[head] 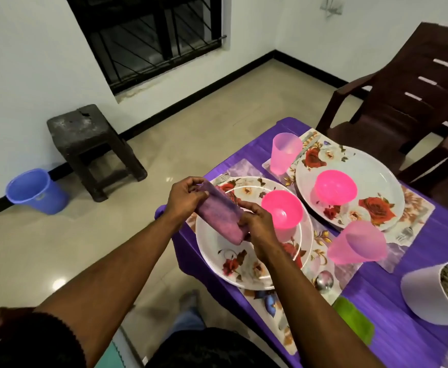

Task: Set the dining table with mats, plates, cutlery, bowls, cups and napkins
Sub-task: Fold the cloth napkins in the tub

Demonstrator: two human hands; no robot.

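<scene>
Purple table (427,264) set, beige tiled floor (191,107) beyond.

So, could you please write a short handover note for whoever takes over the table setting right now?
Left hand and right hand both grip a rolled purple napkin above the near plate.
Done: two floral mats, each with a plate; a pink bowl on the near plate, another on the far plate; a pink cup at the far setting, another between the plates; some cutlery shows at the mat edges.
Left: place this napkin; no napkin visible at the far setting.
</scene>
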